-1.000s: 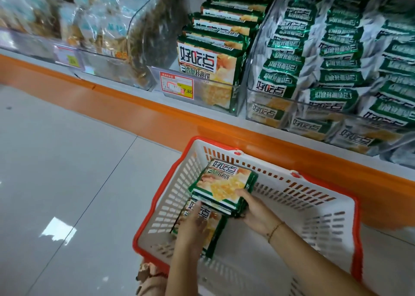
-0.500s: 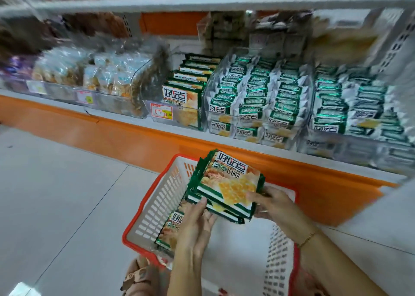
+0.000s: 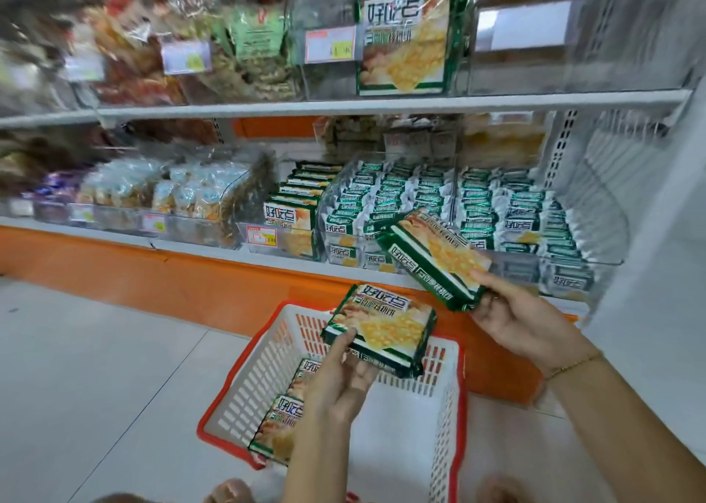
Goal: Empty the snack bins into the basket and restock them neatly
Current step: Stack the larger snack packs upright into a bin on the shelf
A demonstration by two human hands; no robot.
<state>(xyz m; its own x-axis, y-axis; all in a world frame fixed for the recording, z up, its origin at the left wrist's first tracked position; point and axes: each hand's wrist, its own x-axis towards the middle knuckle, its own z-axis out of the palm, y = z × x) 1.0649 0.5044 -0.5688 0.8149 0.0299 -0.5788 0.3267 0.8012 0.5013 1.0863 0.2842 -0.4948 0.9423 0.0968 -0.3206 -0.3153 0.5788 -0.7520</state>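
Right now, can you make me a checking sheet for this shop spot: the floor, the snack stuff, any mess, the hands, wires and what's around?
Surface: pale tiled floor, with the basket standing on it.
Job's things: the white, red-rimmed basket holds loose packs; the same green cracker packs stand in a lower shelf bin.
Clutter: nothing seen.
Grip: left hand grips a small stack above the basket; right hand grips a raised stack, tilted, in front of the lower bins.
Cables: nothing seen.
Surroundings: white shelves, bins of small green-white packs, blurred mixed snack bags at left.
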